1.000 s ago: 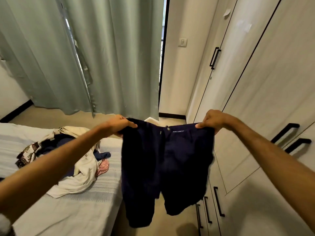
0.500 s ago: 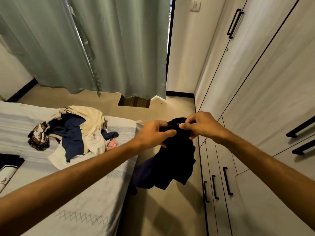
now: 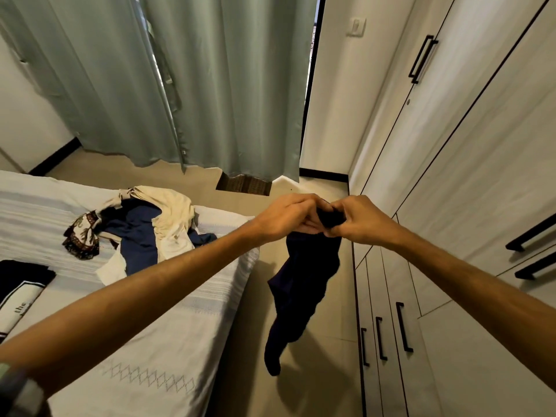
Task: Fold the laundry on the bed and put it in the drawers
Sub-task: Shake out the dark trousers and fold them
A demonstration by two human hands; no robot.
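both hands meet out over the floor gap between the bed (image 3: 186,320) and the drawers (image 3: 400,332): left hand (image 3: 288,216) and right hand (image 3: 356,219) each have fingers curled, pinching the top of the dark navy shorts (image 3: 304,284), which hang folded below them. a laundry pile (image 3: 144,233) sits on the bed, well apart to the left.

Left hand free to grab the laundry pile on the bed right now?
Probably not as things stand. The left hand and right hand both grip the dark shorts, held over the floor beside the bed. Nothing blocks the way to the laundry pile, but the hand must let go first.
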